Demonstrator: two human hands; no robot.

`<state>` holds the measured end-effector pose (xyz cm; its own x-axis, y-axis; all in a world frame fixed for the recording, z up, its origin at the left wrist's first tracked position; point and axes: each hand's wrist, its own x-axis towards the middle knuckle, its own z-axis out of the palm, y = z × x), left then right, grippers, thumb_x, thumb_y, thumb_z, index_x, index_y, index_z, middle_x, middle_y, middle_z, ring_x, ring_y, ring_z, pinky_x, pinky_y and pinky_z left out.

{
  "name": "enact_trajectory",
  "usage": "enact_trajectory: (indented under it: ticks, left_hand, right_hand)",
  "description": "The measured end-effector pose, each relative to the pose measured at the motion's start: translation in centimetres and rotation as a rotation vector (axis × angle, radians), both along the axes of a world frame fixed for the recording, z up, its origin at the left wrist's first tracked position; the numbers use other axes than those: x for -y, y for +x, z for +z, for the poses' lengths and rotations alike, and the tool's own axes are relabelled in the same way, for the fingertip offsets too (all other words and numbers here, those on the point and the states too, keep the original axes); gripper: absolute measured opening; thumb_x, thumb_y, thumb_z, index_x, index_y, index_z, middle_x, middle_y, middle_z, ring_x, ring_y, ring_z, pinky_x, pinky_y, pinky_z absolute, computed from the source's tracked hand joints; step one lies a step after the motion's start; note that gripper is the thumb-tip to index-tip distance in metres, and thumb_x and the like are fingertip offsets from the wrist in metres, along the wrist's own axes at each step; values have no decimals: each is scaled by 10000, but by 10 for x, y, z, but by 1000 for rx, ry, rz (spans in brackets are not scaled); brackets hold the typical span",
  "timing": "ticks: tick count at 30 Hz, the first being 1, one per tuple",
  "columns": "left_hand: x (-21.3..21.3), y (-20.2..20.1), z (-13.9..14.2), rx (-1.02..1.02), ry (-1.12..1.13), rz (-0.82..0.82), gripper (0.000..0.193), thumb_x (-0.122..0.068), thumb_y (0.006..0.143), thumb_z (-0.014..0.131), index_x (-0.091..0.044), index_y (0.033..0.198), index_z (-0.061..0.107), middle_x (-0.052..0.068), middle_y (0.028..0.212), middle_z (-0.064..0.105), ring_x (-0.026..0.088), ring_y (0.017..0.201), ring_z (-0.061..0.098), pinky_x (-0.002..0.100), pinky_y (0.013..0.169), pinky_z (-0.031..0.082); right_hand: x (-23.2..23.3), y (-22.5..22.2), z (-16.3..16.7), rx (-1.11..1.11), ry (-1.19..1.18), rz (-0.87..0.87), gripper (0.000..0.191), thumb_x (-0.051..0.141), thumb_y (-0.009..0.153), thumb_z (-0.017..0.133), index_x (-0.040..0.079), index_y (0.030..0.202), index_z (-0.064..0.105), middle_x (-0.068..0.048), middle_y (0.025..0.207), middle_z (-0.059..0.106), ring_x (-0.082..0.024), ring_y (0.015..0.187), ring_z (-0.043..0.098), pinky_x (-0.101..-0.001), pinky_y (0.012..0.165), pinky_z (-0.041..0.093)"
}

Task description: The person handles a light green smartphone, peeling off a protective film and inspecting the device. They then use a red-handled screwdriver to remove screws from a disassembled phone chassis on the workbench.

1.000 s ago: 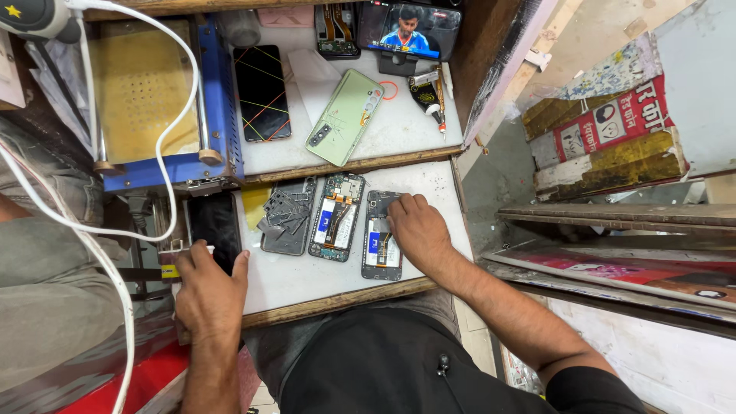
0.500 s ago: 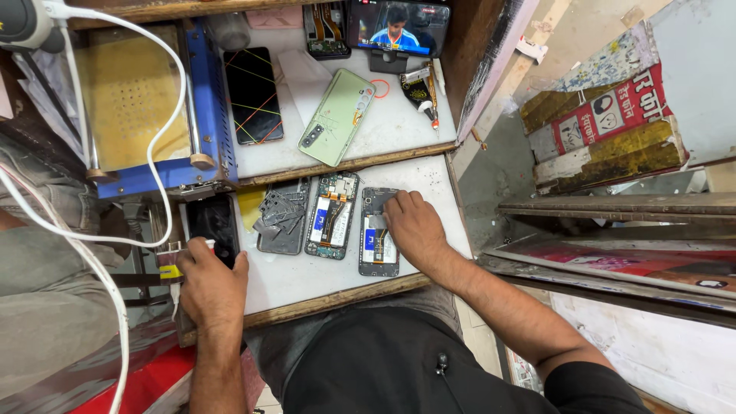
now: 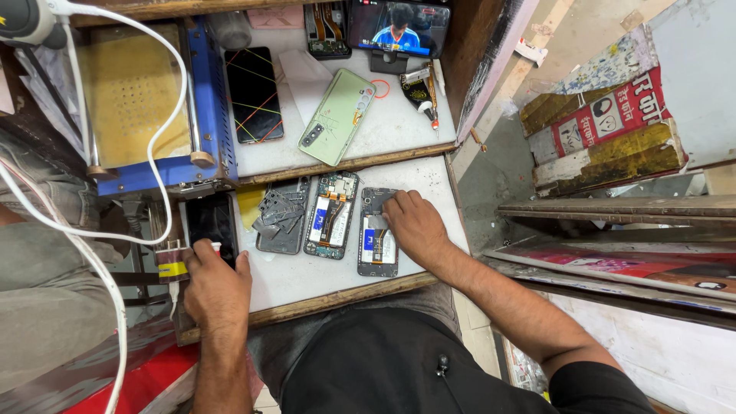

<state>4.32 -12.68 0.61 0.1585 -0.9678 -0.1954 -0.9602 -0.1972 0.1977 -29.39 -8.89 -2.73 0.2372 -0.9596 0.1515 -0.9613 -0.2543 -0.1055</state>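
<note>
Head view shows my right hand (image 3: pixel 410 226) lying over the top of an opened phone (image 3: pixel 377 244), fingers (image 3: pixel 392 201) spread and pressing flat on it. Just left of them sit a second opened phone (image 3: pixel 330 215) and a grey back frame (image 3: pixel 282 216). My left hand (image 3: pixel 215 280) touches a dark phone (image 3: pixel 211 218) at the desk (image 3: pixel 307 276) edge, fingers curled; whether they pinch anything I cannot tell. I'd judge steady downward pressure best, keeping clear of the exposed board.

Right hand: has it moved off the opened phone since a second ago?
No. The right hand still rests on the top right corner of the rightmost opened phone, in the same spot relative to the middle opened phone.
</note>
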Motion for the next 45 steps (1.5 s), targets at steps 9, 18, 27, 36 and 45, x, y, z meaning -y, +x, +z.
enact_trajectory:
  ticks: [9,18,27,36,45]
  left_hand:
    - [7,2,1,-21,-32,14,676,-383,852,828,-1,1255,442,318,1296,527,469,909,722,489,690,638]
    - [-20,-2,2,-100,-303,-56,562,-338,903,791,2,1276,545,300,1445,505,466,1038,704,478,742,623]
    - [-46,-39,-17,-420,-138,-291,312,-291,924,693,-62,1131,650,144,1122,720,317,844,755,425,712,616]
    - [-38,-29,-16,-177,63,-286,307,-334,955,643,-75,1119,665,131,900,744,371,767,742,487,659,599]
    - [-45,-13,-31,-171,-120,-274,289,-117,861,697,-62,1145,682,136,1083,691,338,853,736,435,709,613]
  right_hand:
    - [4,-4,5,21,-29,97,167,182,918,671,52,1017,638,-88,977,582,-257,907,568,-387,752,500]
    - [8,-10,11,7,-99,151,180,204,896,687,74,1014,645,-73,969,588,-256,915,572,-391,752,488]
    - [33,16,38,301,-157,61,142,148,962,672,30,1013,610,-122,986,575,-327,911,585,-436,788,500]
    - [120,51,67,377,-239,-18,117,112,994,627,87,1102,664,-92,1047,599,-292,983,647,-426,802,548]
    - [65,28,46,593,-225,-155,94,62,977,680,57,1068,703,-95,1036,720,-280,909,706,-371,788,574]
